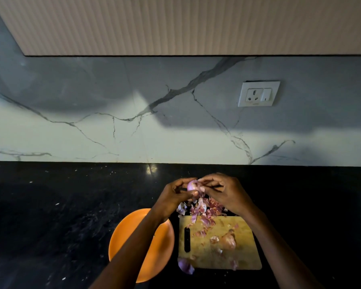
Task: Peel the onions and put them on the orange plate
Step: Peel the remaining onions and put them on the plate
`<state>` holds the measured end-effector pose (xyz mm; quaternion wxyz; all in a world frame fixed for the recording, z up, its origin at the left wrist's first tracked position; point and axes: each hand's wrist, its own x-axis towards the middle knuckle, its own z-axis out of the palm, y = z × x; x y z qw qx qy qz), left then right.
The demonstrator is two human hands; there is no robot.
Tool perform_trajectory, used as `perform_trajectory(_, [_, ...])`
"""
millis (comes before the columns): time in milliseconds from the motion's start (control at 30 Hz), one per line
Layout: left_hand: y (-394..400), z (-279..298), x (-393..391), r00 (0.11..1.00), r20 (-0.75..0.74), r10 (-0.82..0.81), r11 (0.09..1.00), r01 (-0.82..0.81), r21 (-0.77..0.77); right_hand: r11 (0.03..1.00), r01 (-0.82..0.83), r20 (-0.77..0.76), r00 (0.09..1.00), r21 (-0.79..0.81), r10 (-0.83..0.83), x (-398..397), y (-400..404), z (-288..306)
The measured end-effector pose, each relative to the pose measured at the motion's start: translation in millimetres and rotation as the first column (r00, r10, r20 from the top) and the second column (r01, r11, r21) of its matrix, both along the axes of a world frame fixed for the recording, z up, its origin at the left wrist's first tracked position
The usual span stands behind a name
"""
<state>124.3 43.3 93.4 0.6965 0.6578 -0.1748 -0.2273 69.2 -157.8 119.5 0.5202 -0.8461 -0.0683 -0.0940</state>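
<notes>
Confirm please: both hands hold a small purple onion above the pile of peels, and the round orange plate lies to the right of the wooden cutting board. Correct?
One error: the head view shows the round orange plate left of the wooden cutting board, not right. Both hands, left and right, do hold the small purple onion above the peels.

The desk (61,215) looks like polished black stone, glossy, with pale flecks and a bright glint near its 12 o'clock edge. Behind it the wall (113,132) is smooth white marble-look slab with grey veins. The cupboard front (175,24) above is ribbed and matt. The cutting board (238,257) looks like pale wood, scored. The orange plate (165,243) is smooth with a soft sheen. The onion skins (204,215) are thin, papery and purple.
</notes>
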Motion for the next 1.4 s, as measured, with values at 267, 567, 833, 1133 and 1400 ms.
perform_trajectory(267, [3.6, 2.9, 10.6, 0.997, -0.079, -0.014, 1.000, 0.013, -0.018, 0.985, -0.085, -0.038, 0.996, -0.148, 0.080, 8.0, -4.1, 7.9])
perform_trajectory(567, [1.0, 9.0, 8.7, 0.990, -0.124, -0.068, 0.995, 0.058, -0.075, 0.990, -0.072, 0.024, 0.997, -0.121, 0.076, 4.4, -6.6, 5.2])
perform_trajectory(833, [1.4, 8.3, 7.9, 0.984, -0.159, -0.078, 0.993, 0.063, -0.099, 0.987, -0.087, 0.049, 0.994, -0.138, 0.095, 4.2, -5.5, 3.0])
perform_trajectory(1133, [-1.0, 14.4, 6.4, 0.978, -0.190, -0.086, 0.986, 0.056, -0.155, 0.978, -0.051, 0.113, 0.991, -0.201, 0.075, 3.4, -2.7, 4.0])
perform_trajectory(1400, [-0.5, 15.2, 5.7, 0.980, -0.175, -0.092, 0.986, 0.066, -0.150, 0.984, -0.039, 0.136, 0.989, -0.172, 0.063, 4.3, -2.4, 1.9])
